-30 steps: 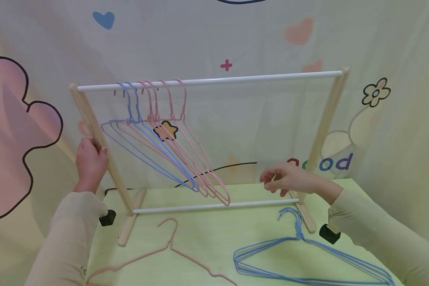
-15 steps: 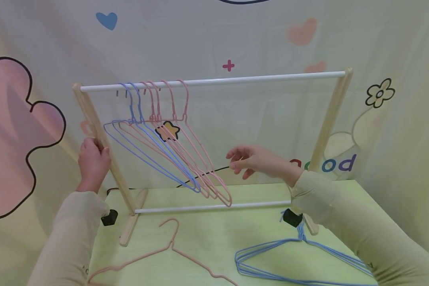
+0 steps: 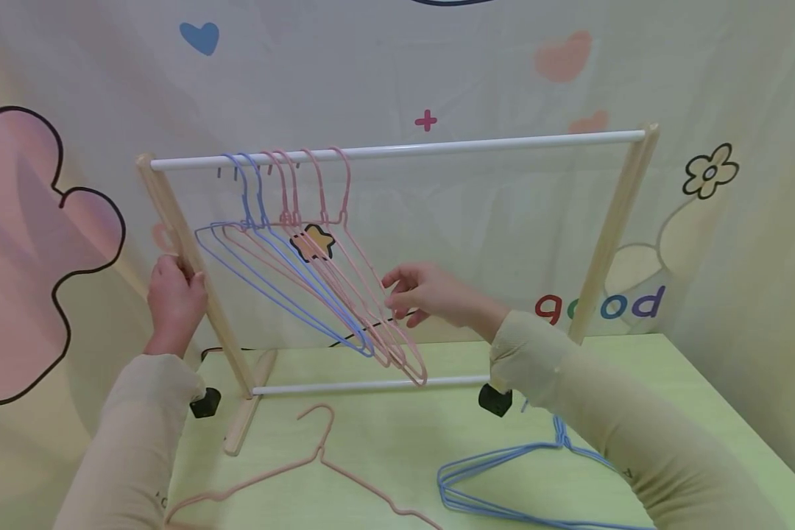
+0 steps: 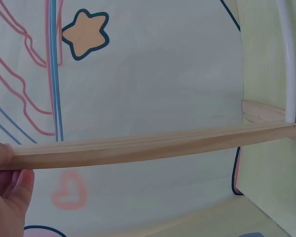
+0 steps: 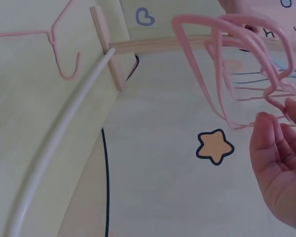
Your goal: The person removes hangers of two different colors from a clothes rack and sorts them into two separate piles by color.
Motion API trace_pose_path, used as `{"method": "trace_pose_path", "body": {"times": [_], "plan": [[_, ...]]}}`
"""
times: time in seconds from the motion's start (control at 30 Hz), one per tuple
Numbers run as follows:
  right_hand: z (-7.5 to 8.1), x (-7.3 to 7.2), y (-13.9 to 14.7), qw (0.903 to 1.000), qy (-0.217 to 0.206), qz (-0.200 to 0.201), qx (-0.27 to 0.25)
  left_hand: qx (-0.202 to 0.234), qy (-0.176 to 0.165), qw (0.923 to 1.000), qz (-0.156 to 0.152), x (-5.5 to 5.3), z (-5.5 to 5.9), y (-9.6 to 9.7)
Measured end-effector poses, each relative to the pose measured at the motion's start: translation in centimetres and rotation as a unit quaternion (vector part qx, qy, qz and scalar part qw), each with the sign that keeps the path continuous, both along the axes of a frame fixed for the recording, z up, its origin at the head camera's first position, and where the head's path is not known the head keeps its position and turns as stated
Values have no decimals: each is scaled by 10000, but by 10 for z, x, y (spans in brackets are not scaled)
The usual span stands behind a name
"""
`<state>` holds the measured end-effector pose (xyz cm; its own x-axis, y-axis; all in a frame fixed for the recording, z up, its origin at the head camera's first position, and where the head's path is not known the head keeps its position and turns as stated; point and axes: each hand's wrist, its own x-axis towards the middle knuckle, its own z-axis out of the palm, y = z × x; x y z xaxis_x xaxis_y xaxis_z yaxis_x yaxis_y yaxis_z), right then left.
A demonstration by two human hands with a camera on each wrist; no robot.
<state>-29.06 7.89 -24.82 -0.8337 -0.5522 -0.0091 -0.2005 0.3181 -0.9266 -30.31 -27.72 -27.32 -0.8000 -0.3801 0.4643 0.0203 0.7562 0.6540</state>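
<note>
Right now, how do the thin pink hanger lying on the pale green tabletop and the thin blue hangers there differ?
The pink hanger lies singly, while the blue hangers lie stacked. The pink hanger sits farther left than the blue hangers. The cream right sleeve partly covers the blue hangers, not the pink hanger. Both lie on the tabletop.

The right hand (image 3: 440, 294) has moved from beside the rack's (image 3: 477, 145) right post to its hanging pink hangers (image 5: 207, 20), fingers now at the outermost one; the sleeve (image 3: 603, 427) now covers the rack's right foot.
</note>
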Motion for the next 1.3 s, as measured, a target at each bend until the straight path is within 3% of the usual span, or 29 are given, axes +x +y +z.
{"method": "trace_pose_path", "body": {"times": [0.23,0.53,0.8,1.1,1.3], "plan": [[1,1,-10,9998,-57,-182,-61,-25,3,10000,-26,1,1,1],[12,5,-4,9989,205,-420,70,-36,-130,9999,-75,0,1,1],[19,9,9,9994,235,-263,-24,-53,-12,10000,10,0,0,2],[31,15,34,9970,695,-293,180,-116,107,9999,54,0,-1,1],[34,18,53,9950,878,-401,264,-48,-59,10000,-1,0,0,1]]}}
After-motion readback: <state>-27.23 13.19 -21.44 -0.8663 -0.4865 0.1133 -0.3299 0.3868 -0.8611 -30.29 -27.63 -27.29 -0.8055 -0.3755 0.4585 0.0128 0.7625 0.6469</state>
